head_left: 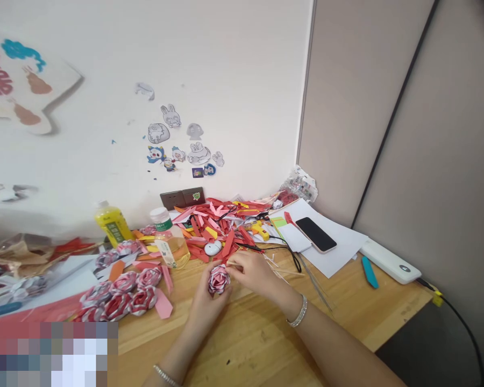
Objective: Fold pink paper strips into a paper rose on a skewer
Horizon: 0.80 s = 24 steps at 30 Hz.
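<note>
A pink and white paper rose (pixel 219 279) sits in my left hand (pixel 205 287), whose fingers curl around its left side and underside. My right hand (pixel 246 269) pinches at the rose's upper right edge. A thin pale stick seems to lie between those fingertips, but it is too small to make out surely. Several finished paper roses (pixel 123 293) in pink, red and grey lie in a cluster to the left. Beside them is a loose pink paper strip (pixel 163 304).
Red, pink and orange paper strips (pixel 226 220) heap along the wall, with a yellow glue gun (pixel 260 230) among them. Two drink bottles (pixel 171 244) (pixel 113 223) stand at the left. A phone (pixel 316 234) lies on white paper; a white power strip (pixel 390 262) lies at the right.
</note>
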### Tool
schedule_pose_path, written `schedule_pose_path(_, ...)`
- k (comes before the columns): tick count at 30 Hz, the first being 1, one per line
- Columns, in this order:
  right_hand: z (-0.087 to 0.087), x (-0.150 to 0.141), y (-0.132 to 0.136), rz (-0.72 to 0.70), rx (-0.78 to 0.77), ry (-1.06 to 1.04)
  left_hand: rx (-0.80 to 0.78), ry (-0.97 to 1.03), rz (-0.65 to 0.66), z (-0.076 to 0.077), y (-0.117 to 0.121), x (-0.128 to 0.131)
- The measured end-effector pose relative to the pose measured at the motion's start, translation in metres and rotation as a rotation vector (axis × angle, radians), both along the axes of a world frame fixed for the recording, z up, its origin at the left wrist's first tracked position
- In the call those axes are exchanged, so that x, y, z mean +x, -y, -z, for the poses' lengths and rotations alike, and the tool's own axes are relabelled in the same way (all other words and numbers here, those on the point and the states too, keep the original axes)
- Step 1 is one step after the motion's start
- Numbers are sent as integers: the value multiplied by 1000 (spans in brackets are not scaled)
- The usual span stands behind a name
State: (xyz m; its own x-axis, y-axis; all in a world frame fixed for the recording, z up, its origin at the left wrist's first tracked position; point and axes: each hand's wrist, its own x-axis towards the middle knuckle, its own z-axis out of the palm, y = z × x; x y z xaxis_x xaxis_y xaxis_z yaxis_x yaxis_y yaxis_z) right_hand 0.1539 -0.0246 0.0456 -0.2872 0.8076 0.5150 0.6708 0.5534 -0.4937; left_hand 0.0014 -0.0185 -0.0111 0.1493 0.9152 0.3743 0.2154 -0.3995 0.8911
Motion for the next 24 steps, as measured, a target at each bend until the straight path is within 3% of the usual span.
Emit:
schedule_pose_path(10, 5, -3, -4, -31, -150, -96, -22, -9, 0, -2, 1, -1)
schedule_pose_path(18, 6, -5, 0, 43, 19, 21, 93, -85, -7, -1, 1, -1)
schedule_pose_path(24, 10, -7, -3, 73, 58, 120, 217, -160, -40, 1, 0, -2)
